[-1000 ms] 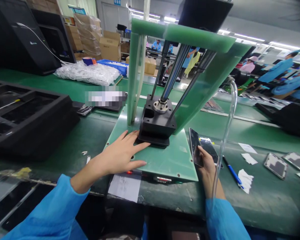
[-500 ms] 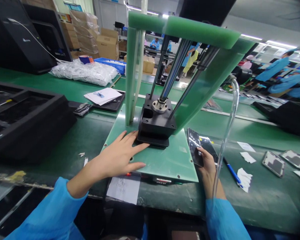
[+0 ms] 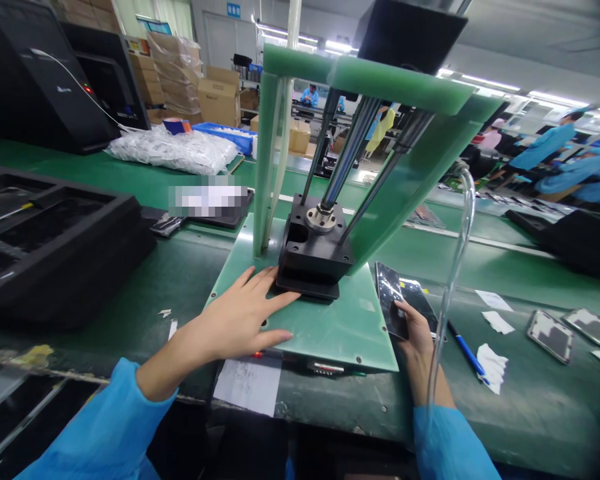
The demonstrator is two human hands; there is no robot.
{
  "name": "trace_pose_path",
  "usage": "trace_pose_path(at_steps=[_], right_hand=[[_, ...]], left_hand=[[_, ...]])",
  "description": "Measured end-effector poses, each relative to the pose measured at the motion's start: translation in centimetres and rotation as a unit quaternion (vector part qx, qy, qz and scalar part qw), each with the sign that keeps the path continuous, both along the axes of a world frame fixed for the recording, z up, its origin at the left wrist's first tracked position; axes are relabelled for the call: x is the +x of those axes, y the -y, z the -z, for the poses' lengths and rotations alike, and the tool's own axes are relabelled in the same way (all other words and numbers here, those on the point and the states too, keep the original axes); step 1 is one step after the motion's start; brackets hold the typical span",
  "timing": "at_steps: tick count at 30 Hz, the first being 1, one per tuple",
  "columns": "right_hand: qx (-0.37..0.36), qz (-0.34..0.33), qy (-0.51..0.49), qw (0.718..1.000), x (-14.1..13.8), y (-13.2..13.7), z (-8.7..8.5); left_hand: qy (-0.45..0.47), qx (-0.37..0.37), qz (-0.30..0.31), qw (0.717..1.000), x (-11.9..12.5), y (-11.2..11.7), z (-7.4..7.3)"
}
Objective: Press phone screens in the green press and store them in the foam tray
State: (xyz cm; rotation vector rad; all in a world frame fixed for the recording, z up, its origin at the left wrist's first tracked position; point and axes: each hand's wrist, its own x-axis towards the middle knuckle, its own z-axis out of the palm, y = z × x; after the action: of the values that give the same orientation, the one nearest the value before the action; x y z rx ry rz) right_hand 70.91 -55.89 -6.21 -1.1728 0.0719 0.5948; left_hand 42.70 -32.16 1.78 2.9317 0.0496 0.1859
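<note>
My left hand (image 3: pixel 247 313) lies with fingers spread on the pale green base plate (image 3: pixel 340 333) of a press. Its fingertips reach the lower edge of the black press block (image 3: pixel 316 257), which is down on a black fixture (image 3: pixel 310 291). What lies between block and fixture is hidden. To the right of the base, my right hand (image 3: pixel 414 330) is closed on a glossy black phone screen panel (image 3: pixel 390 293), thumb on its face. A second dark panel (image 3: pixel 417 297) with yellow tabs lies just behind it.
A clear air hose (image 3: pixel 460 253) hangs in front of my right forearm. Right of it lie a blue pen (image 3: pixel 467 350), white paper scraps (image 3: pixel 494 367) and phone frames (image 3: pixel 550 335). Black foam trays (image 3: pixel 65 267) stand at left. Bagged parts (image 3: pixel 175 150) lie behind; people work far off.
The view has tilted up slightly. The panel in my right hand has shifted a little, its glare now different. My left hand stays against the press, and the block remains down.
</note>
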Motion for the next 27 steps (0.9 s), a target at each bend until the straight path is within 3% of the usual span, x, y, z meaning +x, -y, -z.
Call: trace_pose_path(at_steps=[27], right_hand=[[0.009, -0.010, 0.009, 1.000, 0.71, 0.51, 0.90]], left_hand=[[0.013, -0.002, 0.004, 1.000, 0.03, 0.10, -0.17]])
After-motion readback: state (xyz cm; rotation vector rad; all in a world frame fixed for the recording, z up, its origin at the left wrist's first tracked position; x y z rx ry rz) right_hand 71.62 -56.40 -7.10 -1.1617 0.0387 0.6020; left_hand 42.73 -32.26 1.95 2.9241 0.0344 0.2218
